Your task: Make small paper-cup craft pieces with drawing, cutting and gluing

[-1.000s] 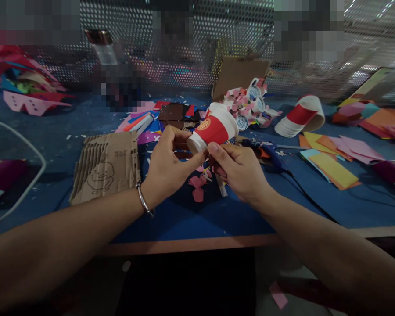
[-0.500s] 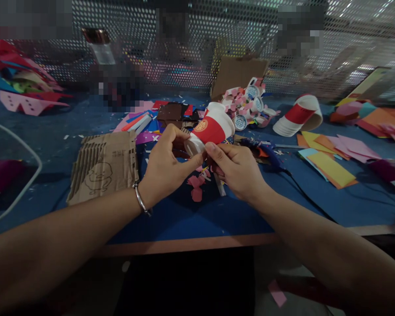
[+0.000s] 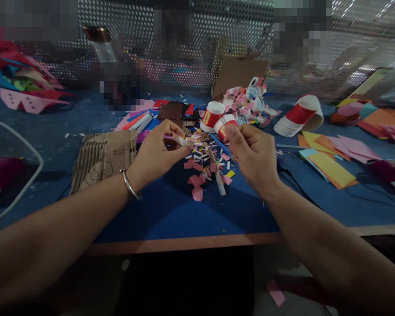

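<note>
My left hand [image 3: 161,151] is closed in a pinch, with a small white scrap [image 3: 184,141] between thumb and fingers. To its right, my right hand [image 3: 255,153] grips a red and white paper cup [image 3: 226,123], held tilted; the fingers behind it are hidden. Just beyond stands another red and white paper cup [image 3: 213,115], upside down. A slim blue stick-like thing [image 3: 220,144] shows below the held cup; its kind is unclear. Pink and white paper scraps [image 3: 197,180] lie on the blue table between my hands.
Corrugated cardboard [image 3: 102,160] with a drawn figure lies at left. A cut, curled cup piece [image 3: 298,116] and coloured paper sheets [image 3: 332,169] are at right. A pile of cup pieces [image 3: 250,98] sits before the perforated metal screen [image 3: 197,48]. A black cable [image 3: 299,188] runs rightward.
My hands have moved apart. The cup has gone right with my right hand, while my left hand has come away leftward holding a white scrap. The scrap pile shows more.
</note>
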The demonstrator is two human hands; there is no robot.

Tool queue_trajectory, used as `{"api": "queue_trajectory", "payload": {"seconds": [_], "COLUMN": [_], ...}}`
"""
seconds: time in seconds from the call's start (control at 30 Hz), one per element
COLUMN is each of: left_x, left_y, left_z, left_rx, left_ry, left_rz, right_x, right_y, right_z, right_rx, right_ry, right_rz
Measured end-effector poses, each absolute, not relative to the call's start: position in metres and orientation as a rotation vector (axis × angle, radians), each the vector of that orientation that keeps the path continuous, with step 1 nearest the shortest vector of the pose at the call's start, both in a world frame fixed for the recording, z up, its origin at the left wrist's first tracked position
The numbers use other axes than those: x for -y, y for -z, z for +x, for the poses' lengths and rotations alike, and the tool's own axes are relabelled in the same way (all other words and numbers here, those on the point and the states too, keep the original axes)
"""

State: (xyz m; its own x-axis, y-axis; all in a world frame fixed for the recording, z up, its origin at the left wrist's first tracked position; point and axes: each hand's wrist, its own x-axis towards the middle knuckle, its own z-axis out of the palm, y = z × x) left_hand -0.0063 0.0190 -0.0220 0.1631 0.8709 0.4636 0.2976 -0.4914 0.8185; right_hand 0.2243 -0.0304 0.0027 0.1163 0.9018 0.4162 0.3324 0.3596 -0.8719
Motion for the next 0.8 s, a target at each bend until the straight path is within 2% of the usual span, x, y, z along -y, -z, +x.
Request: {"api": "queue_trajectory", "payload": {"seconds": [0.3,0.6,0.8], "left_x": [-0.017,-0.013,0.000], "left_y": [0.021,0.010,-0.003], "left_z": [-0.020,-0.020,-0.013], "left_rx": [-1.102,-1.154,-1.237], "left_ry": [-0.891,-0.918,-0.842], "left_rz": [2.271,2.344,2.283], "right_x": [-0.003,-0.018,-0.029], "right_y": [0.007,0.011,0.016], "right_z": [0.263,0.275,0.268], "right_rx": [1.515,1.630,1.571], "right_ry": [-0.269,0.036,-0.031], "right_rz": [-1.390,-1.612,-1.613]}}
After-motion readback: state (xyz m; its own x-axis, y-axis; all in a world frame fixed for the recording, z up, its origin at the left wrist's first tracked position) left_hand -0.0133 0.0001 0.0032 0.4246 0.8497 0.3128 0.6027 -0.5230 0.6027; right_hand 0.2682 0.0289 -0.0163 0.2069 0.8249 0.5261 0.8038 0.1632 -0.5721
